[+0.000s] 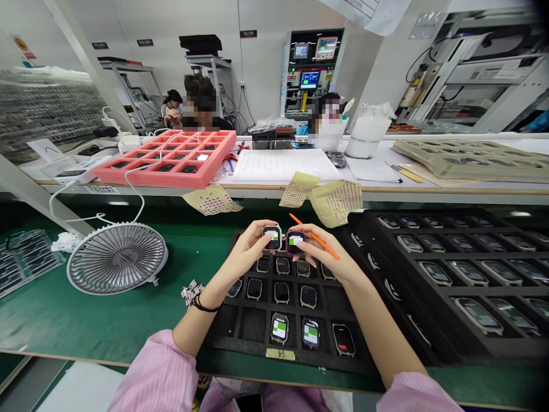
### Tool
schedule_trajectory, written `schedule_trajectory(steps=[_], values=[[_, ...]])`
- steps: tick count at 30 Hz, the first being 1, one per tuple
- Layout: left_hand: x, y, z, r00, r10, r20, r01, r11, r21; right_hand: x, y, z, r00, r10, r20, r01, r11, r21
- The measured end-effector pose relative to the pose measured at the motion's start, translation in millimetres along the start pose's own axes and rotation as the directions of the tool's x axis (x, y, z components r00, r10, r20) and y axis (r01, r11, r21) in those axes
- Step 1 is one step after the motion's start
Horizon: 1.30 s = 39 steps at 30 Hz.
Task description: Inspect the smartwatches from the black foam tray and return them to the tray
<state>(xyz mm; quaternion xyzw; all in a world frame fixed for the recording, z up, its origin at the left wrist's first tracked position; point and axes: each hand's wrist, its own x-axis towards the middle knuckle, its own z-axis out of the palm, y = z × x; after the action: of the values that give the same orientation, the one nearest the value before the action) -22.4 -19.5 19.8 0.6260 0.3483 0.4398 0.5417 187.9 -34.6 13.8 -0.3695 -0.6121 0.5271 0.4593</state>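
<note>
Bench items, by clock position from the hands:

- 9 o'clock: white desk fan (pixel 117 258) with round grille, tilted on a green bench mat (pixel 43 326); white cable (pixel 137 189) rising from it.
- 8 o'clock: small pile of pink-and-white scraps (pixel 191 292).
- 11 o'clock: pink compartment tray (pixel 227 150) holding dark items.
- 12 o'clock: ruled paper form (pixel 285 165); yellow dotted sticker sheets (pixel 337 203); testing cabinet with lit screens (pixel 309 68).
- 1 o'clock: white tub (pixel 358 147).
- 2 o'clock: beige moulded tray (pixel 472 160).
- 11 to 12 o'clock, beyond the bench: three seated co-workers (pixel 201 103).
</note>
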Motion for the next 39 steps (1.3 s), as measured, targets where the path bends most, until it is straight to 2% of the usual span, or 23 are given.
schedule_trajectory(steps=[5,9,13,24,32,39], values=[[-1,-1,-0.2,1.000,-0.004,-0.013,0.005,1.000,0.022,2,6,-2,1.000,-0.003,-0.029,0.003,1.000,-0.013],[-1,-2,-0.8,0.999,0.044,0.021,-0.044,0.999,0.022,2,7,-5,1.000,0.007,0.022,-0.006,1.000,-0.010],[-2,-2,-0.6,0.999,0.026,0.021,-0.027,0.998,0.054,2,8,-6,0.999,0.006,0.045,-0.004,1.000,-0.029],[1,-2,0.7,0.999,-0.028,-0.034,0.027,0.999,-0.023,3,6,0,0.990,0.017,-0.140,-0.021,0.999,-0.024],[0,3,3.4,0.995,-0.087,-0.056,0.087,0.996,0.011,4,2,3,0.986,0.038,-0.160,-0.041,0.999,-0.015],[0,-2,0.8,0.999,-0.028,0.042,0.027,0.999,0.044,4,0,3,0.983,0.060,-0.172,-0.063,0.998,-0.009]])
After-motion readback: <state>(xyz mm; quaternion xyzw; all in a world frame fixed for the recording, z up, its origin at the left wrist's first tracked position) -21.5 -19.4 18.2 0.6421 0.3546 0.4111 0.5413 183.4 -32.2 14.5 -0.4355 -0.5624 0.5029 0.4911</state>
